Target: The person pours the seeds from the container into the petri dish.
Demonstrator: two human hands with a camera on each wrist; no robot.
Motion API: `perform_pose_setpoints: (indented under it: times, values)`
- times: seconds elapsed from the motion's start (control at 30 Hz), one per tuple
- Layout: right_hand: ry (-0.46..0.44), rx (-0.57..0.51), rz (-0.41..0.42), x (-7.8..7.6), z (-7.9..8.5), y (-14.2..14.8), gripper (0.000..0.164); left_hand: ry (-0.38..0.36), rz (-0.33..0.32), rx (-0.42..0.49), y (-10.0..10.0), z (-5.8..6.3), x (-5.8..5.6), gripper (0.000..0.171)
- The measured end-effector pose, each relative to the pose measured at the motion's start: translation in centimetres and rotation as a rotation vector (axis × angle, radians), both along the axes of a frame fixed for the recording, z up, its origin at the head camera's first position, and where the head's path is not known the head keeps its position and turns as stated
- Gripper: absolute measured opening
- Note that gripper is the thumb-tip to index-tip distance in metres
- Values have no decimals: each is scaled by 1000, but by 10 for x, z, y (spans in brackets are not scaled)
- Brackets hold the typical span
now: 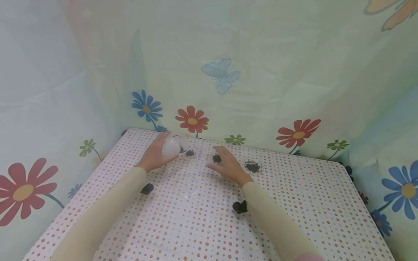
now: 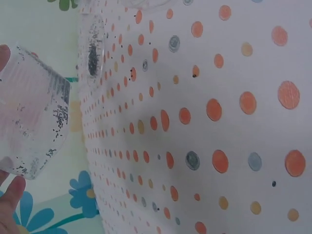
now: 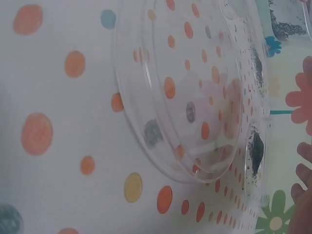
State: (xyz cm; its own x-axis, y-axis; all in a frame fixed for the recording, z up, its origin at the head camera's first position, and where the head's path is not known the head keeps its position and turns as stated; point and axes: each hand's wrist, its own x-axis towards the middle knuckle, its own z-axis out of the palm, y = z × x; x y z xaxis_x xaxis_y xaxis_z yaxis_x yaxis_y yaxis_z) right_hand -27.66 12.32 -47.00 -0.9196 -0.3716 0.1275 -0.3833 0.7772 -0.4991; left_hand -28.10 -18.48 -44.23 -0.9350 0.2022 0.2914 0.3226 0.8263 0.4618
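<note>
My left hand (image 1: 158,154) holds a clear plastic cup (image 1: 170,146) at the back left of the table. Black grains cling to the cup's inside, and it looks tilted in the left wrist view, fingers (image 2: 12,195) at its sides. Just right of the cup lies a clear dish with a small pile of black grains (image 1: 190,153). My right hand (image 1: 230,167) hovers by a second dish of black grains (image 1: 217,158), thumb and fingers spread around it. In the right wrist view its fingers (image 3: 303,170) appear apart from the dish.
Another clear dish with black grains (image 1: 252,166) sits right of my right hand. A clear round dish (image 1: 186,185) lies between my forearms. Two black objects (image 1: 241,207) stand near my forearms. The dotted table (image 1: 209,232) meets a flowered curtain (image 1: 261,90) at the back.
</note>
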Motion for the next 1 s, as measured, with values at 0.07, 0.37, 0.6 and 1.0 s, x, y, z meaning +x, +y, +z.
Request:
perform_pose_setpoints:
  times: [0.07, 0.37, 0.6, 1.0]
  values:
    - [-1, 0, 1, -1, -2, -1, 80, -9, 8, 6, -2, -1, 0, 93]
    - [-25, 18, -25, -5, -8, -5, 82, -32, 25, 62, -9, -7, -1, 92]
    - [-38, 8, -22, -4, -9, -7, 84, -71, 63, 38, -11, -11, 0, 98]
    - [-24, 31, -18, -6, -10, -12, 85, -171, 126, 90, -18, -18, -2, 100]
